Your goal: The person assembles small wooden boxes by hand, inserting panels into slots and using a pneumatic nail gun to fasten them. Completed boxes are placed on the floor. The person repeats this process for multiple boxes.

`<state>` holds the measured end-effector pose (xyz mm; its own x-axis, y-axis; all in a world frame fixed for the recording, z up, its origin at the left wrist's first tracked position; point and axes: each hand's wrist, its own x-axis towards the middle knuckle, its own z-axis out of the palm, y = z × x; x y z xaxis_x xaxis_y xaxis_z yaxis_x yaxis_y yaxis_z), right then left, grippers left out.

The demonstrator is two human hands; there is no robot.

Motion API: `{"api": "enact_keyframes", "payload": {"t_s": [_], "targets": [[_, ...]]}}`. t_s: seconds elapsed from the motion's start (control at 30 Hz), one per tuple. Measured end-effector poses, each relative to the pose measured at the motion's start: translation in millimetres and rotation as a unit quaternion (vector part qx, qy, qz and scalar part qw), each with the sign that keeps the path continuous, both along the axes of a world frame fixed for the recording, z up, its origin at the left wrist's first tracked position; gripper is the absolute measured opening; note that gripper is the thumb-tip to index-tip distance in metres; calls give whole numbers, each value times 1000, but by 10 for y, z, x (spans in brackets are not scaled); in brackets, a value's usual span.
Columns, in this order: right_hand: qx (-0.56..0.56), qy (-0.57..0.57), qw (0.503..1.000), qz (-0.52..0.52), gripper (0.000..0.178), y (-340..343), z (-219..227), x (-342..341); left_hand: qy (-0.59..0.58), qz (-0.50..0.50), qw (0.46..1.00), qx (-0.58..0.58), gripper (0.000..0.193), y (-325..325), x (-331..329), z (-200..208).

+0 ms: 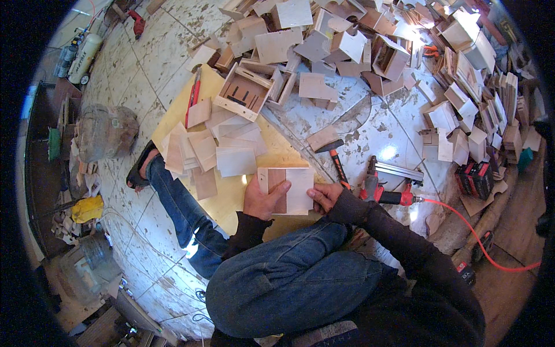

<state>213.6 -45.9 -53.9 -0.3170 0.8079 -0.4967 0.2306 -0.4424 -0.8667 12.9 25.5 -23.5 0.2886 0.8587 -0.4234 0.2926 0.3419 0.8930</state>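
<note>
Both hands hold a small wooden box [299, 188] with pale thin panels and a darker brown strip, close above my lap. My left hand [263, 198] grips its left side, the thumb lying across the brown strip. On the opposite side, my right hand [325, 198] pinches the right edge. Beyond the box, loose thin wood panels [236, 161] lie spread on a yellowish board [272, 130]. A hammer [335, 162] with an orange and black handle lies just past my right hand. Right of that hand is a red and black nail gun [384, 188].
Piled wooden boxes [318, 43] fill the far side, with stacked panels [491, 110] at the right. An open wooden tray [245, 89] and a red tool [195, 95] lie on the board. A red hose [462, 222] runs right. An air compressor [85, 58] stands far left.
</note>
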Motion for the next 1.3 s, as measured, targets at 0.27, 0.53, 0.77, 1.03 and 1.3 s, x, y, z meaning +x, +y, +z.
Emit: {"api": "enact_keyframes", "payload": {"t_s": [0.27, 0.53, 0.77, 1.03, 1.3], "targets": [[126, -103, 986, 22, 38, 27, -18, -52, -6, 8, 1000, 2, 49, -1, 17, -47], [142, -405, 896, -116, 31, -646, -289, 772, 293, -59, 954, 26, 84, 0, 117, 204], [305, -573, 759, 40, 56, -1617, -1005, 1477, 322, -105, 920, 199, 88, -38, 228, 201], [113, -485, 864, 77, 70, -1274, -927, 1525, 213, -89, 963, 137, 80, 36, 164, 201], [209, -237, 945, 87, 51, -1059, 205, 1202, 197, -109, 966, 128, 74, 58, 87, 93]]}}
